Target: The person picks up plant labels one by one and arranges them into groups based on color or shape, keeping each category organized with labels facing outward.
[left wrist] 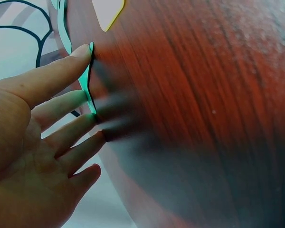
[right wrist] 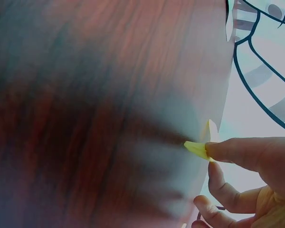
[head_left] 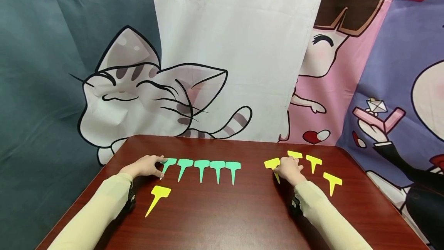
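Toward the table's left side, my left hand [head_left: 145, 166] holds the leftmost green T-shaped plant label [head_left: 169, 161]. In the left wrist view, its thumb [left wrist: 78, 53] lies at one end of that label and the other fingers reach the far side. My right hand [head_left: 290, 169] pinches a yellow T-shaped plant label [right wrist: 195, 149] between thumb and fingers. From the head view this label's broad head [head_left: 272, 163] shows left of the hand. Just beyond the knuckles is another yellow label [head_left: 295, 154], its stem hidden by the hand.
Several more green labels [head_left: 202, 164] lie in a row beside the left hand. One yellow label [head_left: 160, 192] lies nearer me on the left. Two yellow labels [head_left: 313, 160] [head_left: 332, 179] lie right of my right hand. A printed cloth [head_left: 236, 49] hangs behind the brown table [head_left: 215, 219].
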Demonstrator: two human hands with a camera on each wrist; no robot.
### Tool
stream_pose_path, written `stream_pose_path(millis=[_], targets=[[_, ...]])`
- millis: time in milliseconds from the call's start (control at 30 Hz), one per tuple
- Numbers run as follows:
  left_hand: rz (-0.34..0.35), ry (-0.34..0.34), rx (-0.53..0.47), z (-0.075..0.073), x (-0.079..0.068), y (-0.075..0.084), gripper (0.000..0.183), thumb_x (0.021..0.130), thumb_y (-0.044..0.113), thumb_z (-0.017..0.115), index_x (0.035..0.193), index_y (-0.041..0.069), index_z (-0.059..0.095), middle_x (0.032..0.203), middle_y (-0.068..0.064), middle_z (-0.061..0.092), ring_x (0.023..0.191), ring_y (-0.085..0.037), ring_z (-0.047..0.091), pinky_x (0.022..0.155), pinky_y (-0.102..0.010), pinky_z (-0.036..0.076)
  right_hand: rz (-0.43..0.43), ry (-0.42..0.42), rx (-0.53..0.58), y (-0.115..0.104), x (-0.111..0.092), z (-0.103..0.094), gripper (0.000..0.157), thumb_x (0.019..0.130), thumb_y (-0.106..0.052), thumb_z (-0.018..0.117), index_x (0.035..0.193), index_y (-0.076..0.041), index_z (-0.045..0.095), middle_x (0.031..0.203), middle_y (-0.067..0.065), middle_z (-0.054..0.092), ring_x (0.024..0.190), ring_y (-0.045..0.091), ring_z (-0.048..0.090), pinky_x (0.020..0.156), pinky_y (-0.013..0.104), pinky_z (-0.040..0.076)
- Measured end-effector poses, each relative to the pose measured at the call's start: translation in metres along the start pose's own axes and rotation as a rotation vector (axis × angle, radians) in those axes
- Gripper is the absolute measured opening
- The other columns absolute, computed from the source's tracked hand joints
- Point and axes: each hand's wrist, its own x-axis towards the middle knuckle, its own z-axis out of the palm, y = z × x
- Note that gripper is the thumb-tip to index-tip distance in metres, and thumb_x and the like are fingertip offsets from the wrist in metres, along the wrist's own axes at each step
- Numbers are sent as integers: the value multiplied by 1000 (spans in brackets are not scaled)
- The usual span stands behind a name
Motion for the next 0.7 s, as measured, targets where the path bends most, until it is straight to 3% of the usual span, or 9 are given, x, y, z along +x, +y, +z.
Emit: stream_pose_path(millis=[333,700], targets=[[0,-2,-2,-1,1,0,68,79,28,77,138,7,50,148,-24,36,134,-49,30,100,-59,38,-21,-4,33,0,-4,-1,23,82,-25,70,72,-5,71,101,28,56,109,52,39,85,69,33],[-1,-6,3,-1,0,1,68,79,28,77,138,7,51,147,-24,37,134,-49,31,100,-59,38,-68,16,23,1,-7,0,25,82,-22,66,60,-9,65,97,25,56,105,50,41,81,68,35]])
